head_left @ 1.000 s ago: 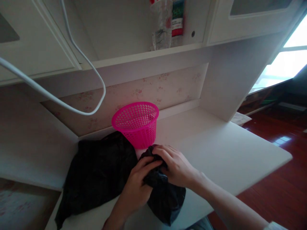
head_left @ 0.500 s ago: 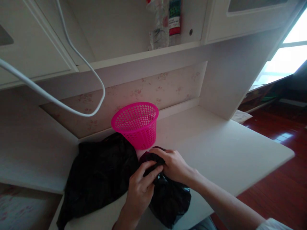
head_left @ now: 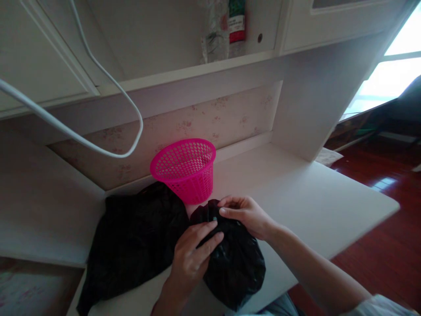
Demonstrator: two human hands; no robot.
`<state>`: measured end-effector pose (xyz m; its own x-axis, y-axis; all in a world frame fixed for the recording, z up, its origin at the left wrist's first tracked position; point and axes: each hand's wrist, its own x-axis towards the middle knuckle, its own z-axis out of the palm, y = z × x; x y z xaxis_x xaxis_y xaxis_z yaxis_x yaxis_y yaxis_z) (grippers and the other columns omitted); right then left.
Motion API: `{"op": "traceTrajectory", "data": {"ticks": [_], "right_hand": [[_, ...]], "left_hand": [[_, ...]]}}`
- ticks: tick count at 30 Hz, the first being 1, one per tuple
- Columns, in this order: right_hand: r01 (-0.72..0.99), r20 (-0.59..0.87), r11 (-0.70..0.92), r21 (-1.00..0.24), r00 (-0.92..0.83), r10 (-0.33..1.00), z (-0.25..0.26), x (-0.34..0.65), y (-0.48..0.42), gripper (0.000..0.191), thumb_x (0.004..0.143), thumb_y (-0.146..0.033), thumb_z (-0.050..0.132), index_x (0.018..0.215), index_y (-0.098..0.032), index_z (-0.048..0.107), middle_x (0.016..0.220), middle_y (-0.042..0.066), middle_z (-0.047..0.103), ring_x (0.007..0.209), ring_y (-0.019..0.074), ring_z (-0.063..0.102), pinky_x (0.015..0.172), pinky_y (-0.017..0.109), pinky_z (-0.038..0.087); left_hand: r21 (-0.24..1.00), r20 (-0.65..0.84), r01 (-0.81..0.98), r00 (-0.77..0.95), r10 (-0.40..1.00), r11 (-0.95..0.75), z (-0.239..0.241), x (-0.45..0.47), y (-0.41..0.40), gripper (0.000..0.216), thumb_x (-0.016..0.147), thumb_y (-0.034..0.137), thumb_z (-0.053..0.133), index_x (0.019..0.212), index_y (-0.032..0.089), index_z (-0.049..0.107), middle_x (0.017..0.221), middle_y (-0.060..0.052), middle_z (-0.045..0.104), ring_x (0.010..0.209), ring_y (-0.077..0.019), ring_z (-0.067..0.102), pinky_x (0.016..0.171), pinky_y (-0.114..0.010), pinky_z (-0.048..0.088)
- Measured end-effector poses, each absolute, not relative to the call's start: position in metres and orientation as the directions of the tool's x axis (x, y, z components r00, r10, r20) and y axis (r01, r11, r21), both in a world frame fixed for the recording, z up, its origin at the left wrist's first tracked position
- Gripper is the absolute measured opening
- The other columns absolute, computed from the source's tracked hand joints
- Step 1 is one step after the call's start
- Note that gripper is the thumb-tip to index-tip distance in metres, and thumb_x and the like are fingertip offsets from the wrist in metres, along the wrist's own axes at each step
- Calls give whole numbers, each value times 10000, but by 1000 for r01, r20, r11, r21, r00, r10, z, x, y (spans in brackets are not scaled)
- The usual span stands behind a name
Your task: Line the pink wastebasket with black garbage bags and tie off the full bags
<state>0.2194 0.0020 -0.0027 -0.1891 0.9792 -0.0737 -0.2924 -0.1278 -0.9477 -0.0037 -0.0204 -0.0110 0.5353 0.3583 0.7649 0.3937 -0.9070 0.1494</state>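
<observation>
A crumpled black plastic bag (head_left: 235, 263) lies on the white desk (head_left: 305, 206) near its front edge. My left hand (head_left: 192, 259) pinches the bag's top edge from the left, fingers closed on the plastic. My right hand (head_left: 246, 215) grips the same top edge from the right, fingers curled over it. Just behind the hands stands a bright pink mesh basket (head_left: 184, 169), upright and with nothing visible inside. A second, flatter black bag (head_left: 131, 241) is spread on the desk to the left, touching the basket's base.
A white cable (head_left: 98, 109) loops down across the upper left. On the shelf above stand a crumpled clear bottle (head_left: 215, 33) and a red-and-green labelled container (head_left: 236, 22). A white side panel (head_left: 309, 101) closes the desk's right rear. Red wooden floor (head_left: 388, 245) lies to the right.
Both hands have shifted on the small bag: the right hand lifted toward its top edge, the left slid lower. The bag has spread out wider and rounder.
</observation>
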Motion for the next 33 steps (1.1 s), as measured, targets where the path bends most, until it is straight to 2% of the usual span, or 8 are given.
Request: {"op": "traceTrajectory", "data": {"ticks": [3, 6, 13, 16, 21, 24, 28, 33], "right_hand": [[-154, 22, 13, -988, -59, 998, -17, 221, 24, 358, 692, -493, 903, 872, -193, 825, 854, 31, 792, 770, 162, 690, 756, 298, 536], [-97, 19, 22, -995, 37, 999, -37, 231, 58, 288, 718, -426, 884, 873, -194, 815, 838, 21, 793, 778, 169, 695, 789, 316, 541], [56, -22, -33, -998, 188, 982, -88, 255, 112, 203, 985, -349, 728, 984, -146, 718, 951, 28, 747, 836, 169, 716, 809, 369, 609], [77, 15, 1, -997, 174, 985, -93, 252, 115, 210, 988, -356, 726, 979, -147, 718, 946, 27, 749, 841, 171, 721, 821, 377, 614], [14, 163, 163, -987, 140, 977, -58, 241, 104, 294, 811, -462, 830, 917, -194, 771, 880, 34, 804, 843, 197, 754, 860, 373, 608], [-33, 262, 264, -964, 34, 964, -20, 232, 82, 341, 745, -498, 843, 930, -214, 804, 916, 36, 823, 851, 195, 767, 839, 345, 617], [-33, 367, 365, -930, -113, 923, 24, 216, 49, 208, 759, -400, 862, 871, -229, 827, 863, 15, 816, 800, 171, 759, 792, 305, 612], [-135, 406, 387, -912, -177, 896, 32, 208, 27, 209, 861, -383, 821, 995, -224, 795, 911, 23, 796, 758, 148, 740, 716, 281, 615]], "left_hand": [[98, 772, 449, 529, 352, -888, -9, -4, -23, 297, 1030, 100, 544, 1211, 187, 763, 1240, -109, 786, 1213, -208, 676, 1010, -336, 585], [103, 730, 483, 557, 395, -870, -20, -6, -36, 309, 1044, 116, 500, 1185, 214, 757, 1164, -43, 824, 1176, -207, 700, 1026, -362, 556], [317, 686, 442, 504, 525, -839, -68, -16, -77, 305, 1100, 312, 438, 1096, 255, 737, 963, -7, 850, 923, -170, 796, 842, -287, 620], [410, 643, 449, 476, 601, -794, -72, -21, -84, 275, 1092, 321, 471, 1077, 271, 741, 947, -1, 843, 940, -173, 792, 852, -275, 625], [644, 523, 423, 365, 770, -637, -47, -26, -74, 137, 1013, 310, 651, 966, 283, 777, 880, 9, 798, 870, -153, 766, 836, -228, 613], [757, 376, 447, 297, 878, -476, -24, -25, -46, 108, 958, 320, 726, 942, 280, 825, 1111, -50, 770, 985, -171, 756, 885, -241, 604], [849, 339, 308, 308, 889, -430, -3, -8, 5, 146, 897, 367, 764, 904, 260, 863, 1305, -94, 729, 1182, -244, 701, 1067, -349, 540], [902, 267, 224, 384, 884, -370, 8, 18, 34, 162, 882, 350, 752, 901, 236, 865, 916, -50, 828, 931, -244, 766, 923, -364, 592]]}}
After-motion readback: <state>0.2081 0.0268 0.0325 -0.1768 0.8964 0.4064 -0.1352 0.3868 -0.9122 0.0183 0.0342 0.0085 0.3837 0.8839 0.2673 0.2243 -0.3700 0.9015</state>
